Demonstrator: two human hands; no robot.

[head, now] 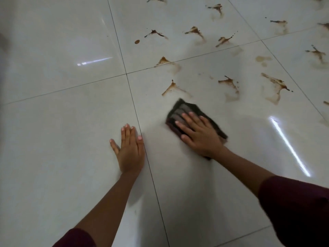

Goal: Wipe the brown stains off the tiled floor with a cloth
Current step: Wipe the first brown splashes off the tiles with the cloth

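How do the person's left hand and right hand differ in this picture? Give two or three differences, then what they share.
The left hand lies bare on the floor tile; the right hand presses on a dark cloth. The left hand sits away from the brown stains; the right hand is nearer them. Both lie flat, palms down, fingers extended.

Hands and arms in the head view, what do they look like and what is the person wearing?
Two bare hands, left hand and right hand, without gloves, rings or a watch that show. Forearms are uncovered. Dark maroon fabric sleeves end near the elbows on both arms. Fingernails look pale and short.
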